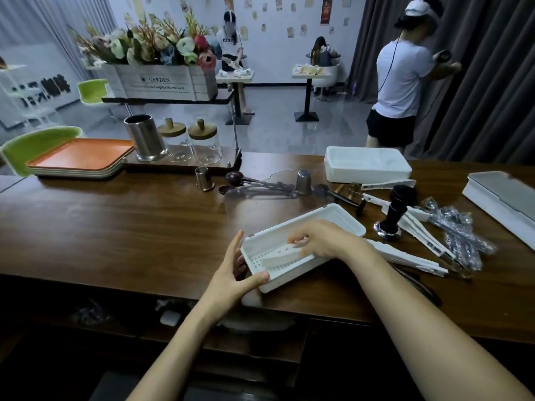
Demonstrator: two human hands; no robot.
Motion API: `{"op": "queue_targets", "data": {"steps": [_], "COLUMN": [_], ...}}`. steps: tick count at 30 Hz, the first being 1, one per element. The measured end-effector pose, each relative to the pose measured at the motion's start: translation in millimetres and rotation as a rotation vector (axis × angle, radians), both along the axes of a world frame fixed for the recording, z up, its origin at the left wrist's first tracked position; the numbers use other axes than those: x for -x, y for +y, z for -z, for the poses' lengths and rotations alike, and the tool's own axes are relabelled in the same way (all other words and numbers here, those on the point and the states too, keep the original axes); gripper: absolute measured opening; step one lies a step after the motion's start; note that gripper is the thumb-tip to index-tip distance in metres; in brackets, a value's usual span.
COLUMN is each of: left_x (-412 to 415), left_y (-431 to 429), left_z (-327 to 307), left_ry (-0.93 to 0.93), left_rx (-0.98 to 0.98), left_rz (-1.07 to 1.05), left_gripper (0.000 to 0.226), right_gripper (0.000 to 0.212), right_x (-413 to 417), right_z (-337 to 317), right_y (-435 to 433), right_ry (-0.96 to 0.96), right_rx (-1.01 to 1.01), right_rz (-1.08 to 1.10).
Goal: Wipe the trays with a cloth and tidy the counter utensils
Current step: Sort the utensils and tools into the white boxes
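A white plastic utensil box [335,219] with a perforated floor lies tilted on the dark wooden counter, near its front edge. My left hand [236,272] grips the box's near-left corner, thumb on the rim. My right hand [321,240] reaches inside the box and holds a flat white packet [282,257] against the perforated floor. More white packets [411,257] fan out on the counter just right of the box. A stack of orange trays [81,157] rests at the far left. No cloth is visible.
A black tamper [395,211], wrapped spoons [460,235], dark scoops [236,179] and two small metal cups [204,178] lie scattered behind the box. Two white lidded boxes [366,166] sit far right. A steel canister [144,137] and glass jars [204,143] stand on a rack. People stand beyond the counter.
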State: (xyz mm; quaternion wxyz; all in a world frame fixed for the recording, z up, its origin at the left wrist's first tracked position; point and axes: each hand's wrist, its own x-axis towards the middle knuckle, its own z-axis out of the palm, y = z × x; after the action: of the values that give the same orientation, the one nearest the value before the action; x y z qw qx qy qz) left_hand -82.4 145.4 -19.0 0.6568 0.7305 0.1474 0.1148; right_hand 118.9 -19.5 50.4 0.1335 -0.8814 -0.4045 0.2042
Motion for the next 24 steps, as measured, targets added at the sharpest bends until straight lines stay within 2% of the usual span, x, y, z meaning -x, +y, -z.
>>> {"op": "queue_targets", "data": {"steps": [5,9,15,17,24], "left_x": [1,-1,-2,0,-2], "left_y": [7,14,22,22,27], "left_z": [0,0,1,0,4], "left_ry": [0.004,0.002,0.002,0.002,-0.011], "left_rx": [-0.005,-0.016,0.000,-0.018,-0.038], "left_rz": [0.034,0.046,0.077,0.082,0.106], "left_gripper": [0.114,0.115,0.107,0.107,0.110], "right_gripper": [0.044,0.043,0.059,0.059,0.035], "right_x": [-15,-16,-20,-16,3], "right_z": [-2,6,-3,-6,11], "right_y": [0,2,-8,-9,-16], "right_ry": [0.018,0.042,0.244,0.238,0.081], "right_rx": [0.087,0.073,0.088,0.063,-0.162], "right_rz": [0.007,0.032,0.010,0.049,0.241]}}
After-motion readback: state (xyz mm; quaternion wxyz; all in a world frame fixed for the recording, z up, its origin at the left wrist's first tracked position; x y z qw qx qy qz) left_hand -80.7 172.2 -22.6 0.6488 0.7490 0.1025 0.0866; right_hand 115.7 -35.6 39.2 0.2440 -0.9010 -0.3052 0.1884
